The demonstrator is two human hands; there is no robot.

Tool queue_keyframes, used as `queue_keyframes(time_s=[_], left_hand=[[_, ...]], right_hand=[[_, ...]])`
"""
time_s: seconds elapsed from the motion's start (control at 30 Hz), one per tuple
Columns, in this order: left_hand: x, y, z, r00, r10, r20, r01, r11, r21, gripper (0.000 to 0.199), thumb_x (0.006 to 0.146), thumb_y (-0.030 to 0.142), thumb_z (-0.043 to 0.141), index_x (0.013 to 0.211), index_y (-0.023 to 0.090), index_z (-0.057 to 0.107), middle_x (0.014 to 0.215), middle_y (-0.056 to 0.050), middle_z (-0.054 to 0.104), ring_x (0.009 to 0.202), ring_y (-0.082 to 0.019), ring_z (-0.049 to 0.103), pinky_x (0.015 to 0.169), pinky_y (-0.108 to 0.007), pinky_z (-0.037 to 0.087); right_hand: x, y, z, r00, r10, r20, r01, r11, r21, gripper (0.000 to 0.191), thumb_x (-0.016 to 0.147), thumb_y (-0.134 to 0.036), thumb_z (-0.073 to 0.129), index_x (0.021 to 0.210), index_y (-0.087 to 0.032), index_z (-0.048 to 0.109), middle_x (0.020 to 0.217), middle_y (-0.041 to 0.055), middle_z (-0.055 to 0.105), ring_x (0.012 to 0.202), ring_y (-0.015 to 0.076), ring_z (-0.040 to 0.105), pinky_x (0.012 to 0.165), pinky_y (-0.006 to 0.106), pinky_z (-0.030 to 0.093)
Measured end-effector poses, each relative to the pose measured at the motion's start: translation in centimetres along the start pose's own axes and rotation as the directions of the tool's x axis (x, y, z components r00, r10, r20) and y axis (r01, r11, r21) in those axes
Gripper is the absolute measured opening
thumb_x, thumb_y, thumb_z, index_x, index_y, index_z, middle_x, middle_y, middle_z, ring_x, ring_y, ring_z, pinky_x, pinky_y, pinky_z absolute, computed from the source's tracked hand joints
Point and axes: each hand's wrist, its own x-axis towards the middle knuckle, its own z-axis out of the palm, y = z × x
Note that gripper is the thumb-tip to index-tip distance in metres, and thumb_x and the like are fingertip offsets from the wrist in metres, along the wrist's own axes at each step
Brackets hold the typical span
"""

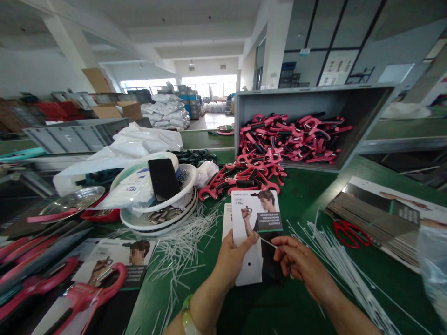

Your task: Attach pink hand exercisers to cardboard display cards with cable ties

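Left hand (232, 260) | grip narrow on card (253, 218) | ADJUSTABLE GRIP STRENGTHENER | right hand (300, 265) | grip narrow on cable tie (268, 243)

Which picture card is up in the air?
The card in the left hand, raised off the green mat; the card further left lies flat under a pink hand grip.

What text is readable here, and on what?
"ADJUSTABLE GRIP STRENGTHENER": black panel of the packaging card.
"F": side of the grey crate.
Too small or blurred: the card's brand line and smaller print, the lower-left card, the printed white bag.
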Motion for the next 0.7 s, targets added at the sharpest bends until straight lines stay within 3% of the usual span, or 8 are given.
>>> queue_keyframes(time_s=[0.1, 0.23, 0.33, 0.47, 0.57, 0.7], left_hand=[[-0.1, 0.4, 0.1, 1.0, -0.005, 0.009, 0.005, 1.0, -0.025, 0.044, 0.058, 0.029, 0.08, 0.096, 0.015, 0.063, 0.073, -0.002, 0.067, 0.063, -0.015, 0.059, 0.064, -0.027, 0.046], [-0.2, 0.6, 0.0, 0.998, -0.03, 0.053, 0.034, 0.997, -0.071, 0.035, 0.057, 0.025, 0.08, 0.085, 0.014, 0.063, 0.071, -0.001, 0.066, 0.064, -0.014, 0.058, 0.066, -0.027, 0.045], [-0.1, 0.6, -0.1, 0.994, -0.084, 0.076, 0.09, 0.992, -0.089, 0.036, 0.057, 0.025, 0.08, 0.086, 0.014, 0.062, 0.069, -0.001, 0.064, 0.061, -0.014, 0.058, 0.064, -0.028, 0.045], [-0.2, 0.7, 0.0, 0.982, -0.133, 0.135, 0.147, 0.985, -0.093, 0.037, 0.058, 0.027, 0.08, 0.086, 0.014, 0.061, 0.068, -0.001, 0.062, 0.058, -0.013, 0.056, 0.063, -0.028, 0.045], [-0.2, 0.7, 0.1, 0.983, -0.127, 0.131, 0.139, 0.986, -0.087, 0.036, 0.059, 0.027, 0.08, 0.087, 0.013, 0.061, 0.068, -0.001, 0.061, 0.06, -0.014, 0.057, 0.063, -0.028, 0.045], [-0.1, 0.7, -0.3, 0.976, -0.122, 0.18, 0.141, 0.985, -0.096, 0.027, 0.061, 0.026, 0.078, 0.076, 0.011, 0.061, 0.069, -0.002, 0.06, 0.058, -0.012, 0.055, 0.058, -0.024, 0.044]], right_hand=[[-0.1, 0.3, -0.3, 0.968, -0.249, -0.041, 0.234, 0.946, -0.226, 0.032, 0.075, -0.03, 0.057, 0.105, -0.019, 0.061, 0.086, 0.0041, 0.065, 0.063, 0.0118, 0.059, 0.052, 0.022, 0.046], [0.2, 0.6, -0.5, 0.802, -0.596, 0.046, 0.541, 0.69, -0.481, 0.017, 0.082, -0.026, 0.057, 0.094, -0.022, 0.068, 0.087, 0.0047, 0.068, 0.075, 0.0149, 0.064, 0.067, 0.025, 0.053], [0.4, 0.6, -0.7, 0.672, -0.732, 0.116, 0.656, 0.514, -0.553, 0.015, 0.085, -0.023, 0.055, 0.092, -0.022, 0.069, 0.083, 0.0036, 0.07, 0.075, 0.0139, 0.066, 0.064, 0.022, 0.053], [0.4, 0.4, 0.1, 0.548, -0.815, 0.191, 0.701, 0.323, -0.636, 0.015, 0.087, -0.023, 0.053, 0.089, -0.019, 0.067, 0.077, 0.0044, 0.07, 0.071, 0.0133, 0.065, 0.062, 0.022, 0.052], [-0.2, -0.2, 1.0, 0.578, -0.781, 0.238, 0.661, 0.276, -0.698, 0.02, 0.09, -0.023, 0.048, 0.087, -0.019, 0.068, 0.078, 0.0059, 0.07, 0.072, 0.0149, 0.065, 0.064, 0.025, 0.051], [-1.3, -1.1, 0.6, 0.656, -0.719, 0.228, 0.648, 0.383, -0.658, 0.018, 0.086, -0.03, 0.054, 0.094, -0.022, 0.067, 0.086, 0.0072, 0.07, 0.078, 0.0181, 0.064, 0.068, 0.029, 0.051]])
